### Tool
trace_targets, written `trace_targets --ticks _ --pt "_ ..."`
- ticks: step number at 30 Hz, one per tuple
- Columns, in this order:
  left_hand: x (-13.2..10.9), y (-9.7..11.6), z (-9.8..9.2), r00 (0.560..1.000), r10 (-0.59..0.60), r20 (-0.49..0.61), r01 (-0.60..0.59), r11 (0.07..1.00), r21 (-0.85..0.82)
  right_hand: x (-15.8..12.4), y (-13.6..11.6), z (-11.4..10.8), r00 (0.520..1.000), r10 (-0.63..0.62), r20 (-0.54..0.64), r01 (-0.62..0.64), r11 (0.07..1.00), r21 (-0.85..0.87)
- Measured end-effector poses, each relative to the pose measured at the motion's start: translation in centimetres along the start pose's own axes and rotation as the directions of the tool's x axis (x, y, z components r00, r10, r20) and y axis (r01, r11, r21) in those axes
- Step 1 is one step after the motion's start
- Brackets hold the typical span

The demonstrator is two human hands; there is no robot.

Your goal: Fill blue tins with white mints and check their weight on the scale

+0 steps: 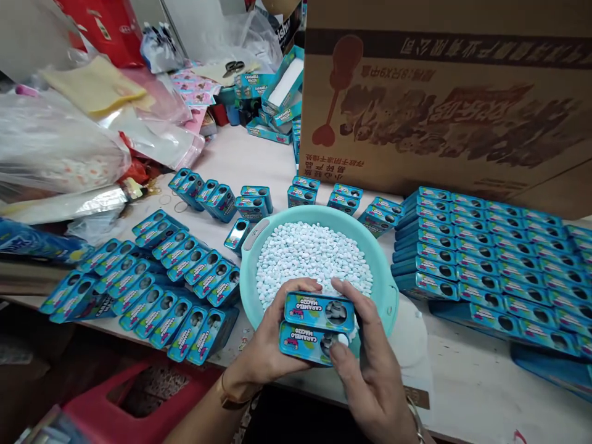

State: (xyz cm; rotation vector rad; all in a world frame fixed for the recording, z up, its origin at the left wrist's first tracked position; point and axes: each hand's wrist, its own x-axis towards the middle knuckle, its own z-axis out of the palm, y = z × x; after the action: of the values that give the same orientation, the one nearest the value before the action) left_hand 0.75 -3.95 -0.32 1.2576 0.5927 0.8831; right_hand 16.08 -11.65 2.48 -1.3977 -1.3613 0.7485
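Two blue candy boxes (318, 310) lie side by side between my hands, above the near part of a turquoise basin (250, 280). My left hand (272, 336) is wrapped round their left ends. Curled about the right ends is my right hand (370, 364), its thumb at the round opening of the nearer box. A white candy (343, 340) sits at that opening, beside the thumb tip. Grey-white pieces show through the farther box's opening. Small pale candies (314, 253) fill much of the basin. The undersides of the held boxes are hidden.
Blue boxes stand in rows at left (157, 308) and in a tight block at right (476, 246). Several more stand behind the basin. A large brown carton (444, 105) rises at the back right. Plastic bags (60, 142) crowd the left; scissors (234, 68) lie farther back.
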Motion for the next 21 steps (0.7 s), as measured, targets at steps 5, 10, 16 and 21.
trace_targets --ticks 5,10,16,21 --pt "0.4 0.0 -0.2 1.0 0.015 -0.01 -0.015 0.999 -0.029 0.9 -0.3 0.5 1.0 -0.014 -0.012 0.013 0.999 -0.037" --pt "-0.4 -0.6 -0.7 0.991 -0.133 -0.011 0.125 0.955 -0.268 3.6 2.1 -0.7 0.992 0.104 -0.066 -0.104 0.995 0.007" --pt "-2.6 -0.2 -2.1 0.998 -0.048 -0.043 0.042 0.991 -0.124 6.7 5.9 -1.2 0.843 0.218 0.492 0.17 0.76 -0.628" --pt "-3.9 0.5 -2.4 0.987 -0.089 -0.136 0.073 0.99 -0.124 7.5 6.5 -0.3 0.778 0.363 0.513 0.059 0.771 -0.635"
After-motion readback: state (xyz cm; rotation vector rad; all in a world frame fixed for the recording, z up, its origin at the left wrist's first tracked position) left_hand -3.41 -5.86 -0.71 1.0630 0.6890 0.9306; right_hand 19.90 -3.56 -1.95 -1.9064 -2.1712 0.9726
